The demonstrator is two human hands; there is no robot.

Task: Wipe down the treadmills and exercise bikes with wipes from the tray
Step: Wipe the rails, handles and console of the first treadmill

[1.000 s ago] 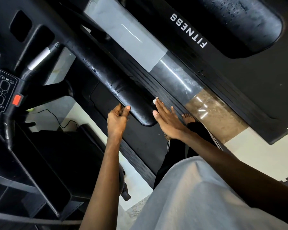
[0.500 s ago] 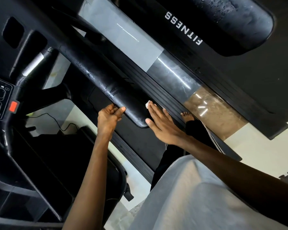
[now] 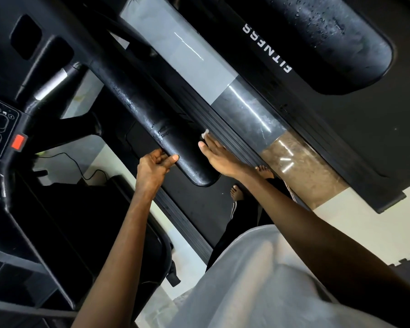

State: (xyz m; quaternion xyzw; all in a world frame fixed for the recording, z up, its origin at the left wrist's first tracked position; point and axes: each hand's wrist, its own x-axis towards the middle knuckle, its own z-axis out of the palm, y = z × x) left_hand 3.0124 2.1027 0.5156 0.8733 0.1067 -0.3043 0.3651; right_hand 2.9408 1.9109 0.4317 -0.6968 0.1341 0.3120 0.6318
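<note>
At frame centre, your left hand [image 3: 154, 167] curls round the black rail [image 3: 149, 117] near its end, likely to steady yourself. Your right hand [image 3: 217, 158], fingers straight, presses a white wipe [image 3: 205, 132] against the rail's far side to clean it.

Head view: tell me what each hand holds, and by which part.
The left hand grips the black handrail near its rounded end. The right hand presses a white wipe against the rail's far side with straight fingers.
</note>
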